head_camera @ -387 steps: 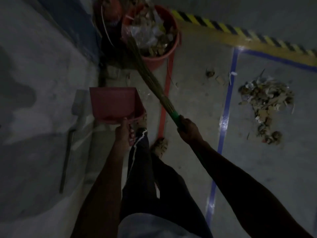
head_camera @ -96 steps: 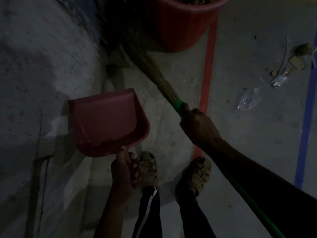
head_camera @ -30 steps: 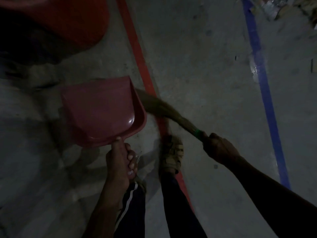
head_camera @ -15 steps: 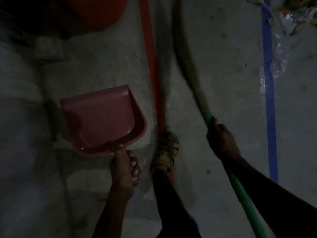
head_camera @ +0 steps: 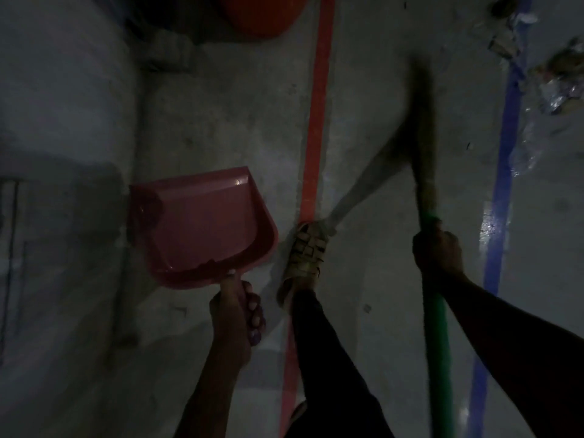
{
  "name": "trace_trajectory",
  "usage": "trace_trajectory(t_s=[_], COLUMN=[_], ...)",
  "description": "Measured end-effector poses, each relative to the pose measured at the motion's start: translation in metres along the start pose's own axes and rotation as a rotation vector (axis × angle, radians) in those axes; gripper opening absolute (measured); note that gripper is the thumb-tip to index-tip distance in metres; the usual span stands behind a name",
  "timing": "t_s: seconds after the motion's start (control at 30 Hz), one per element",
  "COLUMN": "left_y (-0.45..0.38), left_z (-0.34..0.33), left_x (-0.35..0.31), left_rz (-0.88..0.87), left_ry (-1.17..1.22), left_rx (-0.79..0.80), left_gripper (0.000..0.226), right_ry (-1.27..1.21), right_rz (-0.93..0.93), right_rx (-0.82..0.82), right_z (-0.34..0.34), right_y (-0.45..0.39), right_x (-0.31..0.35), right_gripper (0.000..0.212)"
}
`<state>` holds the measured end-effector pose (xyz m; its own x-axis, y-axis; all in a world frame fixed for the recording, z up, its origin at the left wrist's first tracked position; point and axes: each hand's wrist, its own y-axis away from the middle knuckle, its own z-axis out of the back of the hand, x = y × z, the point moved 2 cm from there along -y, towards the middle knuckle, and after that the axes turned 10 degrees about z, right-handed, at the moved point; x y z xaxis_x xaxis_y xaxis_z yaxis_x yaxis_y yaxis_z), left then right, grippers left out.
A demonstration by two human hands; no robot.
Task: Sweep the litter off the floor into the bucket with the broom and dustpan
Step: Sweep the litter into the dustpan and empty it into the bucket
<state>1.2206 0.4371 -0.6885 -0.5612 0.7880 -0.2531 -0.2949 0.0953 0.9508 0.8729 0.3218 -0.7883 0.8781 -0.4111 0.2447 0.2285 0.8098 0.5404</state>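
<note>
Litter (head_camera: 559, 80), a loose heap of crumpled film and paper scraps, lies at the floor's far right edge, beyond the blue line (head_camera: 502, 184). Left hand (head_camera: 235, 314) has its fingers wrapped round the handle of the dustpan (head_camera: 202, 226), a smooth pink plastic scoop with raised side walls, apparently held clear of the concrete floor (head_camera: 221, 105). Right hand (head_camera: 437, 251) clamps the broom (head_camera: 425, 159) where the glossy green shaft meets the blurred straw-like bristles. Bucket (head_camera: 262, 14), red and rounded, sits at the far edge. Judgement: carry both tools over to the heap, set the pan's lip flat, then use short strokes.
</note>
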Motion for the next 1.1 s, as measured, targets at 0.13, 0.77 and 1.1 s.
trace_trajectory(t_s=[0.13,0.77,1.1], left_y=[0.029,0.089,0.109], left_z=[0.01,-0.062,-0.119], left_x=[0.055,0.256,0.345], left_rz=[0.052,0.102,0.126], left_ry=[0.054,0.055,0.248], left_rx=[0.012,-0.063,-0.143], left_gripper=[0.042,0.057,0.045], right_ry=[0.039,0.284,0.264], right_rz=[0.154,0.403,0.854], right_rx=[-0.061,0.13,0.493], right_z=[0.049,0.048,0.016], right_y=[0.012,0.059,0.102], right_x=[-0.014,-0.203,-0.263], right_gripper=[0.042,0.04,0.053])
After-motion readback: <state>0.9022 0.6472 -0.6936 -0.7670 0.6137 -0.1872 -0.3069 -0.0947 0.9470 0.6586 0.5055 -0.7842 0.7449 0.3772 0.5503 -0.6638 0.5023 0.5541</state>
